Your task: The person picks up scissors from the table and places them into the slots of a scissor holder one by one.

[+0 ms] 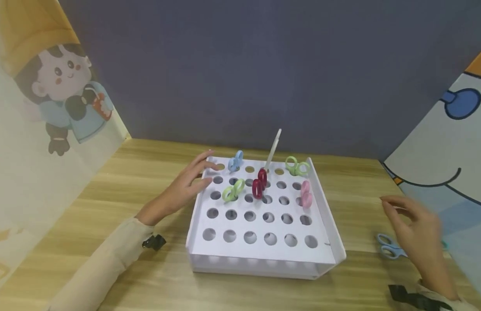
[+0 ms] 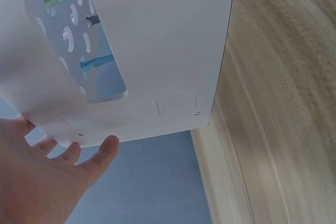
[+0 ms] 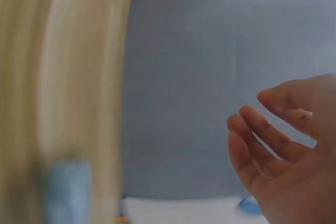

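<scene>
My left hand (image 1: 182, 183) rests with its fingers over the back left edge of a white rack (image 1: 240, 248) with rows of round holes. In the left wrist view, fingertips are at the edge of the rack's side wall (image 2: 173, 66). Scissors stand handles-up in the rack: light blue (image 1: 235, 161), green (image 1: 233, 190), another green (image 1: 296, 166) and pink (image 1: 306, 195). Dark red scissors (image 1: 260, 184) are tilted near the middle, with pale blades pointing up and back. My right hand (image 1: 415, 229) hovers at the right, fingers loosely bent and holding nothing.
Light blue scissors (image 1: 390, 247) lie on the wooden table (image 1: 357, 207) at the right, partly hidden by the right hand. A small green piece (image 1: 444, 245) shows beyond that hand. A dark grey panel (image 1: 244, 77) stands behind the table, with patterned walls on both sides.
</scene>
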{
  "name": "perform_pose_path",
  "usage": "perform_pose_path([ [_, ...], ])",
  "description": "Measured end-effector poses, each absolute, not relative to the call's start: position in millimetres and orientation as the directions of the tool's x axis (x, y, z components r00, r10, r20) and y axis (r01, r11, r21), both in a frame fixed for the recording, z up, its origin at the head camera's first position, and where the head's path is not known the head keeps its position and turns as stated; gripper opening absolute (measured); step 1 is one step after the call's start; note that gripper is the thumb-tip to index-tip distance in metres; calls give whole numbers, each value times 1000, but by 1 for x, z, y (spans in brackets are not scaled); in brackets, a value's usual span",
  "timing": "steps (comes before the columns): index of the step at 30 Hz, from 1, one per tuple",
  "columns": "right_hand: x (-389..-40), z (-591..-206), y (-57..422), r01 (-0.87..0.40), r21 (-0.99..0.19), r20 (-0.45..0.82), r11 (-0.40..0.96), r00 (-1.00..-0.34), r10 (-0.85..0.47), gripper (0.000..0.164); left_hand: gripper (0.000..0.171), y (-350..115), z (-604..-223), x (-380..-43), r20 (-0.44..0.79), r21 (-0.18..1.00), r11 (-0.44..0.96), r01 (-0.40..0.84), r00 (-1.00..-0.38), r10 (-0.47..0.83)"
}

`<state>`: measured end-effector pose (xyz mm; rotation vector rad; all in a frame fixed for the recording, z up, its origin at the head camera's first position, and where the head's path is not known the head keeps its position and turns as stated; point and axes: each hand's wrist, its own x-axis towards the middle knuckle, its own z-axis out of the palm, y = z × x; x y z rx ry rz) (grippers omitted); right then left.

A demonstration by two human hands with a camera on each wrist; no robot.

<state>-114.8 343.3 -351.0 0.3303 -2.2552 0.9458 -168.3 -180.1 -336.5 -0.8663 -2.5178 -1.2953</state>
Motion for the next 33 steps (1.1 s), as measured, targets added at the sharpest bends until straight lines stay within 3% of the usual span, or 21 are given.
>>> perform_pose_path([
  [4,-116,-371,376,-199,-643,477,739,-860,184,26,28,-181,-337,-165,400,681,461,569,-817,417],
  [10,-119,-383,414,22,-559,344,829,-903,256,45,28,-181,-336,-165,405,686,451,571,-814,415],
  [18,-122,-393,445,126,-488,209,864,-944,256,50,29,-181,-337,-168,407,687,447,573,-813,417],
  [26,-119,-410,470,117,-357,-4,927,-992,124,59,28,-177,-340,-169,402,700,424,575,-808,432],
  [30,-120,-414,473,97,-318,1,943,-995,103,50,28,-177,-340,-168,398,695,439,570,-813,426],
  [33,-123,-413,470,171,-325,-42,930,-985,167,46,28,-178,-339,-168,401,693,442,569,-814,419],
])
